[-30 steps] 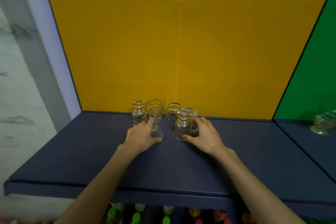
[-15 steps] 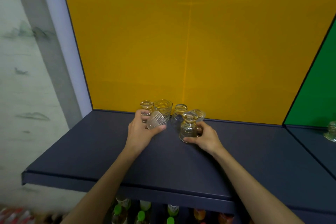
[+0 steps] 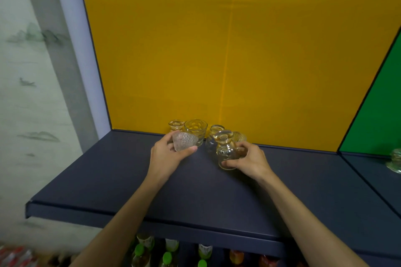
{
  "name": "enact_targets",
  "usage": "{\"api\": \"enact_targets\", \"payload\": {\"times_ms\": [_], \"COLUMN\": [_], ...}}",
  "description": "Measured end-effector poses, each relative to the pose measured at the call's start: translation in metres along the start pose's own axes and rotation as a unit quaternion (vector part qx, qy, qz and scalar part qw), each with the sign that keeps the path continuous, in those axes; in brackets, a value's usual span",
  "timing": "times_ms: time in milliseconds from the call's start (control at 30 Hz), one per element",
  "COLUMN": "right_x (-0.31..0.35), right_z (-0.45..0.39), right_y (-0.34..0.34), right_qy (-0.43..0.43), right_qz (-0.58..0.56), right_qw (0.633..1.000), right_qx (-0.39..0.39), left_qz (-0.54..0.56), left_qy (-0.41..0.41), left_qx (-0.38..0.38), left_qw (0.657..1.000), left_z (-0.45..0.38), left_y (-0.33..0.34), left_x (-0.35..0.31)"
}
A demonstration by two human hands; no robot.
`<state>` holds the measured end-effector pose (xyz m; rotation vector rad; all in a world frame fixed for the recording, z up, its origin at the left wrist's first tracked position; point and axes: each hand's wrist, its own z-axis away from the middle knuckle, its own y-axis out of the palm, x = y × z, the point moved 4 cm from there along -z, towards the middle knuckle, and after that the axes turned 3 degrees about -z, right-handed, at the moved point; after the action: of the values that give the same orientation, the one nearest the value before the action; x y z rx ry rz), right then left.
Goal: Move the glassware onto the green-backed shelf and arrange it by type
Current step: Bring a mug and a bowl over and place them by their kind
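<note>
A shop — display shelving [image 3: 195,191], bottled drinks [image 3: 167,258] stocked below.

A dark blue shelf [image 3: 112,182] runs in front of a yellow back panel [image 3: 217,50]. At its far edge, near the middle, a small cluster of glassware stands close together against the panel: a gold-rimmed small glass [image 3: 175,125] at the left, a dimpled tumbler [image 3: 196,129] just right of it, then another gold-rimmed glass [image 3: 216,129]. To the right, a second dark shelf [image 3: 364,171] with a green back [image 3: 377,115] carries one glass piece [image 3: 395,161] at the frame's edge.
</note>
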<state>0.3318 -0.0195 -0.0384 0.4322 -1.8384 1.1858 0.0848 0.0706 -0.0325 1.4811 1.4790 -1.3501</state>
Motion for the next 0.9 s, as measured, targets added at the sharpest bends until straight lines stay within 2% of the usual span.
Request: {"api": "enact_targets", "payload": {"times_ms": [267,567,900], "right_x": [0.047,0.026,0.019], "right_z": [0.003,0.016,0.021], "right_y": [-0.029,-0.021,-0.018], "right_qy": [-0.072,-0.024,-0.017], "right_qz": [-0.014,-0.004,0.043], "right_qw": [0.995,0.998,0.997], "right_qx": [-0.066,-0.055,-0.065], "left_qz": [0.033,0.028,0.068], "left_qy": [-0.003,-0.011,-0.003], "left_qx": [-0.003,0.029,0.074], "left_qw": [0.999,0.999,0.995], "left_z": [-0.007,-0.007,-0.002], "left_y": [0.006,0.016,0.024], "left_x": [0.002,0.015,0.014]}}
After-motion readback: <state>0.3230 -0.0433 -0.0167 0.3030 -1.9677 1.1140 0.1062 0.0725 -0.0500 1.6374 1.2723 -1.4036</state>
